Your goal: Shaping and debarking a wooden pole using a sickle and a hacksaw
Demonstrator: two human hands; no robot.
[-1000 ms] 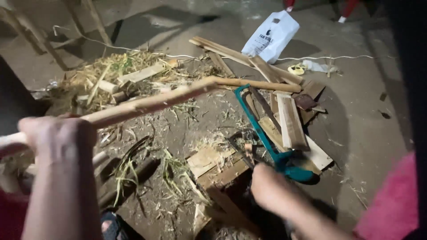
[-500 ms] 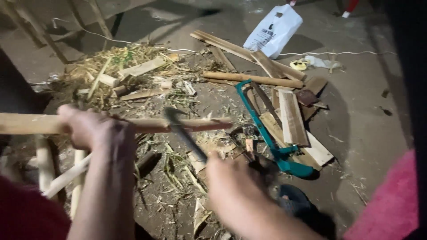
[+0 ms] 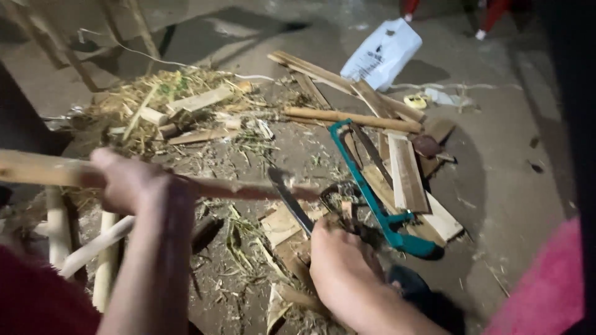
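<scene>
Head view, left hand (image 3: 133, 183) fingers around wooden stick (image 3: 248, 189), right hand (image 3: 341, 260) gripping knife (image 3: 290, 201)

one hacksaw (image 3: 379, 198); one knife (image 3: 290, 200); one white bag (image 3: 382, 53)

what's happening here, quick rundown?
A person is working wood on a dirt floor. The left hand grips a long wooden stick held roughly level, while the right hand holds a dark knife with its blade up against the stick. Just to the right lies a teal hacksaw on a pile of wood offcuts. Peeled pale sticks lie at lower left; straw and scraps and a white bag sit farther back.
</scene>
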